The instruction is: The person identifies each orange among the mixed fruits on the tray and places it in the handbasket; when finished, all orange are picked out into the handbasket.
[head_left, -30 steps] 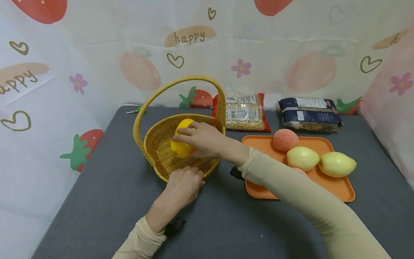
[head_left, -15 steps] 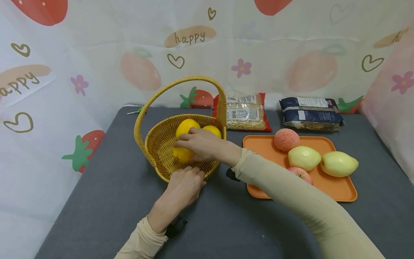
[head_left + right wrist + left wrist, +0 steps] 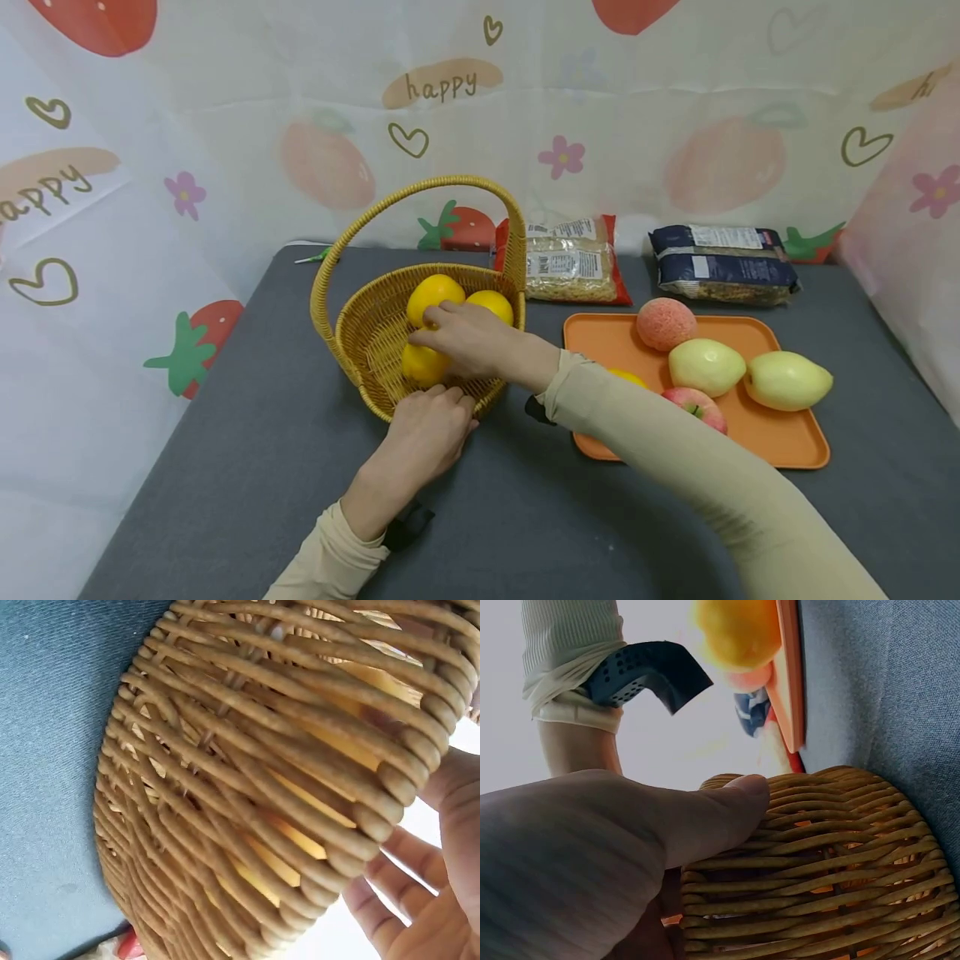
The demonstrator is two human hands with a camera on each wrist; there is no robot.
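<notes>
A yellow wicker basket (image 3: 375,342) with a tall arched handle stands left of centre. My left hand (image 3: 427,429) grips its near rim, with the thumb (image 3: 724,814) lying along the outer wall in the left wrist view. Inside are a yellow lemon (image 3: 425,365) at the near side, another lemon (image 3: 433,298) behind it, and a third yellow fruit (image 3: 491,304) at the right. My right hand (image 3: 472,337) hovers over the basket beside the near lemon, fingers loosely bent. In the right wrist view, its fingers (image 3: 405,881) show beyond the wicker rim, relaxed.
An orange tray (image 3: 600,329) at right holds a pink rough peach-like fruit (image 3: 666,323), an apple (image 3: 697,407), two pale green fruits (image 3: 707,367) and a partly hidden yellow one (image 3: 628,377). Behind lie a red-edged grain bag (image 3: 566,262) and a dark blue packet (image 3: 723,265).
My right hand has lowered a lemon into the basket and let go, its fingers drawing slightly right. The other yellow fruits have come into fuller view. My left hand stays on the rim.
</notes>
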